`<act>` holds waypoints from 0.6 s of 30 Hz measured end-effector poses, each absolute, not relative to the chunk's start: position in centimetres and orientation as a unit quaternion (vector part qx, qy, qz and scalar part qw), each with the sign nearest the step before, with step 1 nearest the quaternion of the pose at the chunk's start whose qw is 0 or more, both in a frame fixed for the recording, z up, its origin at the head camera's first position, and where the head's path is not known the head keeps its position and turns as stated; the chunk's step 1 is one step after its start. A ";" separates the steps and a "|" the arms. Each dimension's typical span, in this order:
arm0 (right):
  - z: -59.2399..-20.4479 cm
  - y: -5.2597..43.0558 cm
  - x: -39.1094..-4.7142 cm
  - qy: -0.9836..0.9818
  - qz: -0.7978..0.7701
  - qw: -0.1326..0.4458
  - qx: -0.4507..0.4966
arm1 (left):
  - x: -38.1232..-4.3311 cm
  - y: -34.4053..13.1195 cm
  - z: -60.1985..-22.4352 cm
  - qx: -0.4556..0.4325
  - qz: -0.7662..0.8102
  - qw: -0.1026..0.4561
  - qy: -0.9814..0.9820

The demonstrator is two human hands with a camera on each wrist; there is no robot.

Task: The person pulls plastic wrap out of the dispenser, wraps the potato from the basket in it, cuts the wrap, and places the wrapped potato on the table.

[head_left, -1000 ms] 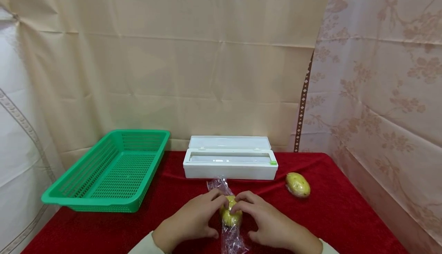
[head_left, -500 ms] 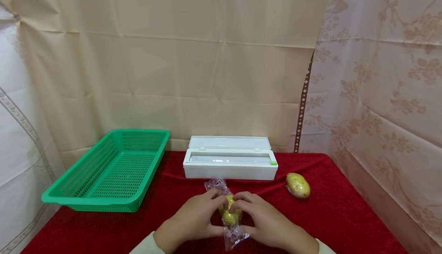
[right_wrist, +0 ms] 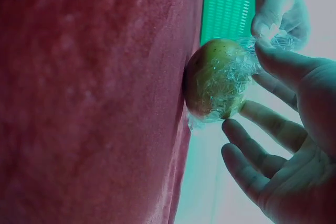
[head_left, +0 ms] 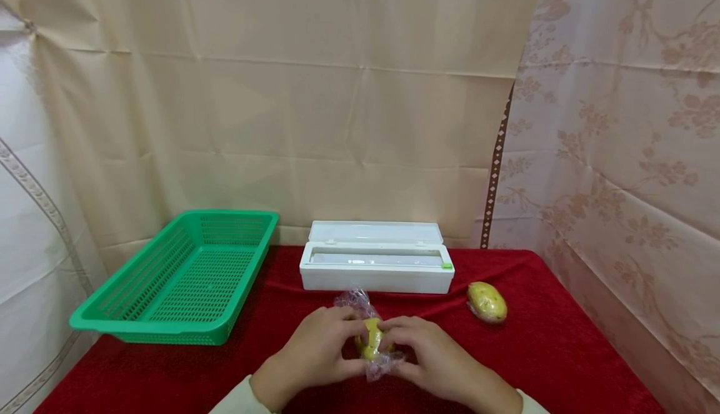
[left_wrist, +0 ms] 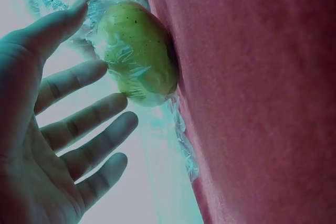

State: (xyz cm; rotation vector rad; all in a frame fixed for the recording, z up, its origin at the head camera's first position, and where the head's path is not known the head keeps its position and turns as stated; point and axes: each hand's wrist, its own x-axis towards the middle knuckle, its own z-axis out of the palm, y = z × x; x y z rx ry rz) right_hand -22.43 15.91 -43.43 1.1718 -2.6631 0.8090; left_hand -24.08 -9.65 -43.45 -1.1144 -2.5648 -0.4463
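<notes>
A yellow mango (head_left: 371, 340) in clear plastic wrap (head_left: 355, 301) lies on the red cloth between the two hands. The wrap sticks out past its far end and bunches up at its near end. My left hand (head_left: 323, 345) pinches the near wrap between thumb and forefinger, its other fingers spread (left_wrist: 100, 142). From the other side my right hand (head_left: 430, 354) does likewise, its fingertips against or close to the mango in the right wrist view. Both thumbs lie close together at the wrap. A second wrapped mango (head_left: 487, 302) rests off to the right.
Behind the hands stands a white wrap dispenser box (head_left: 375, 281) with its lid raised and a green slider at its right end. A green plastic basket (head_left: 205, 286) sits at the left. Red cloth (head_left: 540, 351) covers the table, and curtains hang around it.
The near tail of the wrap, earlier stretched toward the person, is now gathered up against the mango. Both thumbs have moved inward onto it. The second mango has stayed put.
</notes>
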 end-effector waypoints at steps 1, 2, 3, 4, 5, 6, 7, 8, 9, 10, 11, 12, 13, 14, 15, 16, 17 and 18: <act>-43.4 15.9 -22.5 -0.878 0.270 0.061 0.389 | -24.1 -9.7 -43.5 -0.392 -0.152 0.164 -0.892; -43.4 16.0 -22.5 -0.877 0.272 0.062 0.391 | -24.1 -9.7 -43.5 -0.394 -0.151 0.170 -0.890; -43.4 16.0 -22.5 -0.876 0.274 0.064 0.392 | -24.1 -9.7 -43.5 -0.396 -0.150 0.175 -0.889; -43.4 16.0 -22.5 -0.875 0.276 0.065 0.394 | -24.1 -9.7 -43.5 -0.397 -0.151 0.176 -0.888; -43.4 16.0 -22.5 -0.874 0.276 0.067 0.395 | -24.1 -9.7 -43.5 -0.397 -0.151 0.176 -0.888; -43.4 16.0 -22.5 -0.873 0.276 0.068 0.396 | -24.1 -9.7 -43.5 -0.398 -0.153 0.172 -0.888; -43.4 16.0 -22.5 -0.872 0.277 0.069 0.396 | -24.1 -9.7 -43.4 -0.397 -0.154 0.167 -0.889; -43.5 16.0 -22.5 -0.872 0.279 0.068 0.396 | -24.1 -9.7 -43.4 -0.396 -0.157 0.160 -0.890; -43.5 16.0 -22.5 -0.871 0.281 0.066 0.396 | -24.0 -9.7 -43.4 -0.395 -0.161 0.154 -0.891; -43.5 16.1 -22.5 -0.871 0.284 0.062 0.396 | -24.0 -9.7 -43.3 -0.394 -0.164 0.149 -0.892; -43.5 16.1 -22.5 -0.871 0.288 0.057 0.395 | -24.0 -9.7 -43.3 -0.394 -0.167 0.143 -0.893; -43.5 16.1 -22.6 -0.870 0.292 0.052 0.394 | -24.0 -9.7 -43.3 -0.393 -0.170 0.138 -0.893; -43.5 16.1 -22.6 -0.869 0.297 0.048 0.394 | -24.0 -9.7 -43.2 -0.392 -0.174 0.134 -0.893; -43.4 16.1 -22.6 -0.868 0.302 0.043 0.392 | -24.0 -9.7 -43.2 -0.391 -0.177 0.131 -0.894; -43.4 16.2 -22.7 -0.866 0.307 0.038 0.392 | -23.9 -9.7 -43.2 -0.390 -0.181 0.128 -0.894; -43.3 16.2 -22.8 -0.865 0.312 0.034 0.391 | -23.9 -9.6 -43.2 -0.389 -0.183 0.126 -0.894; -43.3 16.2 -22.8 -0.864 0.316 0.032 0.391 | -23.9 -9.6 -43.2 -0.389 -0.187 0.126 -0.893; -43.2 16.2 -22.9 -0.862 0.319 0.032 0.392 | -23.9 -9.6 -43.2 -0.388 -0.191 0.124 -0.893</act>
